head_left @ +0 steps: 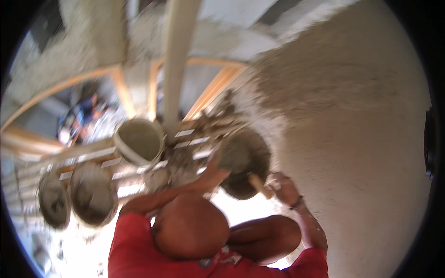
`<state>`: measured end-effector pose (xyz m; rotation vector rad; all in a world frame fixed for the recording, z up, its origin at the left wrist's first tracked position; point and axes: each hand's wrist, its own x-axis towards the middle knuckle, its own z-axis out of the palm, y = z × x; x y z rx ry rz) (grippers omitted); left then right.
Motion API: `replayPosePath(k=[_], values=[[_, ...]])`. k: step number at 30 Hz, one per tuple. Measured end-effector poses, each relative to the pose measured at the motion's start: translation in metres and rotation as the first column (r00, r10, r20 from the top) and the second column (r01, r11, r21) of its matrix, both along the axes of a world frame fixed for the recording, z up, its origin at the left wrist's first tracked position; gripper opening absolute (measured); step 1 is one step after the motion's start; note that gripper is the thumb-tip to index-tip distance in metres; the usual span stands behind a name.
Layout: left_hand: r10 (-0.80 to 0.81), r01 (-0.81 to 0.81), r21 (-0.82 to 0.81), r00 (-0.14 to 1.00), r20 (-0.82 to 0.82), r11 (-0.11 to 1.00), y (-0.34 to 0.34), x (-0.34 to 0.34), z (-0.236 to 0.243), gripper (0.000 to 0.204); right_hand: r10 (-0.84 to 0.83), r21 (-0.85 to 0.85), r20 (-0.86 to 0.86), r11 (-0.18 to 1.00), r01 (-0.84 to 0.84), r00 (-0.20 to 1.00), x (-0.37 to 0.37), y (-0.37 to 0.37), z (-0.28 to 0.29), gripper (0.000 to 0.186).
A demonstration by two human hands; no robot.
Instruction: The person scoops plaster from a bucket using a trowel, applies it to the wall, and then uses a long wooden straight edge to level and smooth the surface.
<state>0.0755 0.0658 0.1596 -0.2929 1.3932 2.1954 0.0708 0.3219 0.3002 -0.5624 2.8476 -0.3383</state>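
Observation:
A dark round basin [247, 187] with grey mortar [234, 155] in it stands tilted in front of my knees. My left hand [213, 177] is against its left rim; motion smears the fingers, so I cannot tell how they close. At the basin's right side, my right hand [283, 189] is closed at a tool's short pale wooden handle [260, 186]. The tool's other end, over the basin, is too blurred to make out. A dark band circles my right wrist.
A pale bucket [139, 160] and two mortar-stained basins [95, 211] [46, 217] stand to the left on slatted planks [95, 150] with gaps. A post [174, 69] rises ahead. A partly rough plastered wall [352, 185] is close on my right. Beyond orange-brown frames [123, 90], a person [88, 109] shows below.

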Motion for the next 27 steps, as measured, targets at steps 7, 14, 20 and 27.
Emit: replayPosePath(k=[7, 14, 20, 27], values=[[0.122, -0.131, 0.074, 0.986, 0.114, 0.989, 0.022, 0.001, -0.027, 0.070, -0.257, -0.016, 0.048, 0.966, 0.258, 0.965, 0.057, 0.045, -0.014, 0.047], [0.316, -0.326, 0.070, 0.940, 0.128, 0.943, 0.015, -0.039, -0.045, 0.049, -0.347, -0.037, 0.197, 0.932, 0.361, 0.917, 0.085, 0.055, -0.039, 0.047], [0.463, -0.465, 0.033, 0.884, 0.066, 0.885, 0.018, -0.103, -0.063, 0.033, -0.313, -0.013, 0.271, 0.944, 0.328, 0.910, 0.087, 0.049, -0.070, 0.049], [0.324, -0.334, 0.048, 0.935, 0.146, 0.941, 0.052, -0.167, -0.123, 0.046, -0.182, -0.070, 0.308, 0.975, 0.213, 0.934, 0.085, 0.024, -0.066, 0.047]])
